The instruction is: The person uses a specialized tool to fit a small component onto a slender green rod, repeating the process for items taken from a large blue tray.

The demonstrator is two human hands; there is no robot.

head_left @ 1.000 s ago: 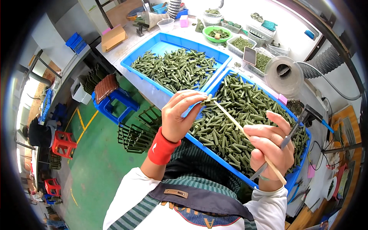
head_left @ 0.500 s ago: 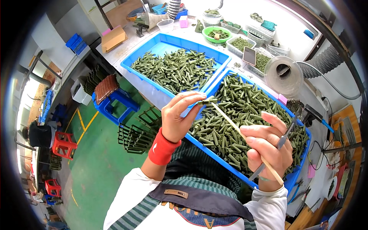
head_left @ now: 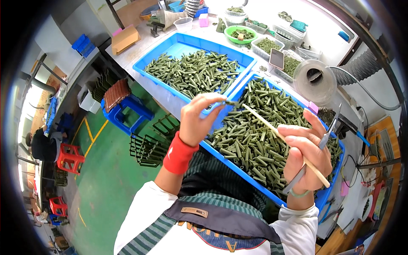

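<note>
My left hand [head_left: 199, 118], with a red wristband, pinches a small dark green tube piece [head_left: 230, 103] between thumb and forefinger. It hovers over the near corner where two blue trays meet. My right hand [head_left: 307, 155] is closed round a pale wooden stick [head_left: 265, 122], whose far end lies just off the tube piece. A slim grey metal tool [head_left: 330, 131] with a pointed upper end is also held across the same hand. Below both hands, the nearer blue tray [head_left: 238, 168] is heaped with short green tubes [head_left: 259, 138].
A second blue tray [head_left: 146, 72] with more green tubes stands beyond on the left. Behind are a green bowl [head_left: 231, 39], tubs, a phone [head_left: 276, 58] and a clear funnel hood [head_left: 308, 87]. A blue stool [head_left: 127, 114] and dark racks [head_left: 148, 151] stand on the green floor.
My right hand has moved to the right, drawing the stick's tip away from the tube piece. My left hand has tilted and risen slightly, keeping its pinch.
</note>
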